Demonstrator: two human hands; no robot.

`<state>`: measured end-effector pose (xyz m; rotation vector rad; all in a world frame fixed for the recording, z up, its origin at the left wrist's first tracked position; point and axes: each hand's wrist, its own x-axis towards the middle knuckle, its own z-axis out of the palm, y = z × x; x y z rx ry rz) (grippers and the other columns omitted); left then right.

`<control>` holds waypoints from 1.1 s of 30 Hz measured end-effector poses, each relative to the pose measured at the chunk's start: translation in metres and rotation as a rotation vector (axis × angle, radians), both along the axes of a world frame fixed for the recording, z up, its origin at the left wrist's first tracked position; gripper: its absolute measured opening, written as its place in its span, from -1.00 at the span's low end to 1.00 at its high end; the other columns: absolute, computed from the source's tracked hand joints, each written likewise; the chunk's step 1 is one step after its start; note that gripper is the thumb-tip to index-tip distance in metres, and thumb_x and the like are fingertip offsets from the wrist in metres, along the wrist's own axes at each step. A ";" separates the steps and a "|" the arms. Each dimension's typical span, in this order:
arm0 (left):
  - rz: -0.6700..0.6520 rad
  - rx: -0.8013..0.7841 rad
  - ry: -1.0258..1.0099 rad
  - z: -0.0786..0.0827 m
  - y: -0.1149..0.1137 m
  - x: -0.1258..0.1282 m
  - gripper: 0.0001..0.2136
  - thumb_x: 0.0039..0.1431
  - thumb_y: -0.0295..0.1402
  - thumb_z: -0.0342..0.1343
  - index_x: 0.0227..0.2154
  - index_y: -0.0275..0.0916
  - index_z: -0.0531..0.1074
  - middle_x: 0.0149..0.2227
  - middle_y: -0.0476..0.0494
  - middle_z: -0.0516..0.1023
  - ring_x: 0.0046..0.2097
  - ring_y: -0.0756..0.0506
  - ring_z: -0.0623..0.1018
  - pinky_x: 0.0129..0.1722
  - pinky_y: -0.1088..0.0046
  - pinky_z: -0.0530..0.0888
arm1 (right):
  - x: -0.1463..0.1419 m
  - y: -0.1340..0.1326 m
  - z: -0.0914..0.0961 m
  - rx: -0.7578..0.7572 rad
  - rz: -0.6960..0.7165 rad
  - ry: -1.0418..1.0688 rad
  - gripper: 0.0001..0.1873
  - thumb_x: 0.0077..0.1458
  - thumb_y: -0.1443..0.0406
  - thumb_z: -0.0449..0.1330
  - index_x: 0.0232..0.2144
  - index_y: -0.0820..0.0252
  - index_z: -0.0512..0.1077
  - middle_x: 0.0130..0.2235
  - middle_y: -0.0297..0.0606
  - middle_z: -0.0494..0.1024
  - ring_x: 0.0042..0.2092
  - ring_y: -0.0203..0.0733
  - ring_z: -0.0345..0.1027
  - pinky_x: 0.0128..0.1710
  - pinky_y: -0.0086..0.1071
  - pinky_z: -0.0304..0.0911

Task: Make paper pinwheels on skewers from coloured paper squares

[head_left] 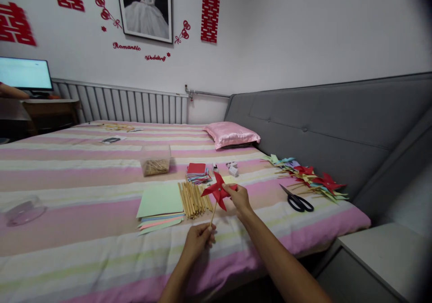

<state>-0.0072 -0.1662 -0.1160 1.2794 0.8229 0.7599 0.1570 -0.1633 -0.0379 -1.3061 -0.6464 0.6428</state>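
Note:
A red paper pinwheel [218, 190] on a thin wooden stick is held up over the near part of the bed. My left hand [199, 238] is closed around the lower part of the stick. With its fingers pinched, my right hand [239, 196] grips the right blade of the pinwheel. Just behind it lies a row of wooden sticks [193, 199]. Left of the sticks is a stack of coloured paper [161, 200], pale green on top. A pile of small paper squares [196, 169], red uppermost, sits beyond the sticks.
Finished pinwheels [312, 177] lie along the grey headboard [303, 114]. Black scissors [297, 199] rest nearer me. A clear box [155, 160] holds thin sticks. A clear lid [24, 210] lies at left, a pink pillow [232, 134] at the back. At far left is a person's arm [12, 91].

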 end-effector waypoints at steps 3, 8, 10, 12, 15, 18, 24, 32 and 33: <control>-0.007 0.007 0.005 -0.001 0.000 0.000 -0.53 -0.28 0.02 0.22 -0.48 -0.36 0.46 -0.69 0.00 0.39 -0.67 0.04 0.30 -0.60 0.49 0.16 | 0.004 0.003 0.000 0.038 0.019 -0.009 -0.70 -0.35 0.16 0.36 -0.57 0.28 0.50 -0.54 -0.27 0.55 -0.46 -0.24 0.35 -0.43 -0.42 0.19; -0.012 0.012 0.015 -0.002 0.001 0.000 -0.54 -0.27 0.02 0.21 -0.48 -0.35 0.47 -0.69 0.01 0.39 -0.66 0.04 0.29 -0.59 0.50 0.15 | 0.010 0.007 0.003 0.078 0.086 -0.013 -0.68 -0.41 0.16 0.39 -0.59 0.28 0.51 -0.54 -0.26 0.56 -0.44 -0.20 0.39 -0.37 -0.38 0.25; -0.018 0.014 0.015 -0.002 0.001 0.000 -0.54 -0.26 0.02 0.21 -0.48 -0.35 0.47 -0.69 0.01 0.40 -0.66 0.04 0.30 -0.59 0.49 0.15 | 0.011 0.007 0.005 0.083 0.095 -0.018 -0.66 -0.44 0.16 0.41 -0.59 0.29 0.50 -0.55 -0.28 0.54 -0.46 -0.21 0.38 -0.38 -0.38 0.25; -0.023 0.014 0.013 -0.002 0.001 0.000 -0.54 -0.26 0.02 0.21 -0.48 -0.35 0.47 -0.68 0.00 0.40 -0.66 0.04 0.30 -0.58 0.49 0.15 | 0.012 0.008 0.006 0.091 0.083 -0.019 -0.63 -0.48 0.16 0.43 -0.57 0.28 0.49 -0.56 -0.31 0.53 -0.46 -0.21 0.38 -0.40 -0.39 0.25; -0.029 0.010 0.010 -0.003 0.001 0.000 -0.54 -0.26 0.03 0.22 -0.48 -0.35 0.47 -0.68 -0.01 0.41 -0.65 0.03 0.31 -0.58 0.50 0.15 | 0.011 0.009 0.006 0.100 0.055 -0.007 -0.55 -0.52 0.14 0.45 -0.51 0.27 0.47 -0.55 -0.34 0.52 -0.46 -0.20 0.39 -0.43 -0.39 0.26; -0.029 0.004 0.007 -0.003 0.000 0.000 -0.53 -0.27 0.03 0.23 -0.49 -0.36 0.48 -0.68 -0.02 0.42 -0.65 0.03 0.31 -0.58 0.50 0.16 | 0.010 0.010 0.007 0.096 0.058 0.013 -0.48 -0.53 0.14 0.45 -0.45 0.28 0.46 -0.54 -0.33 0.52 -0.47 -0.18 0.40 -0.45 -0.38 0.27; -0.025 -0.011 -0.016 -0.001 0.000 0.000 -0.52 -0.29 0.05 0.23 -0.50 -0.34 0.46 -0.66 -0.04 0.44 -0.64 0.03 0.35 -0.57 0.49 0.21 | 0.005 0.003 0.011 0.087 0.122 0.052 -0.49 -0.36 0.08 0.39 -0.35 0.28 0.47 -0.49 -0.26 0.56 -0.44 -0.18 0.43 -0.43 -0.40 0.28; -0.027 -0.020 -0.030 0.001 -0.001 -0.001 -0.53 -0.27 0.02 0.24 -0.47 -0.35 0.46 -0.64 -0.05 0.46 -0.63 0.03 0.36 -0.57 0.50 0.20 | -0.011 0.001 -0.003 0.077 0.221 0.069 -0.63 -0.40 0.17 0.41 -0.50 0.33 0.53 -0.50 -0.23 0.58 -0.40 -0.14 0.46 -0.33 -0.32 0.33; -0.030 -0.020 -0.031 0.001 -0.001 -0.001 -0.54 -0.27 0.02 0.24 -0.47 -0.35 0.46 -0.64 -0.05 0.46 -0.63 0.03 0.36 -0.58 0.49 0.20 | -0.013 0.002 -0.004 0.079 0.218 0.069 -0.64 -0.38 0.18 0.40 -0.49 0.33 0.53 -0.49 -0.22 0.58 -0.40 -0.14 0.47 -0.33 -0.31 0.34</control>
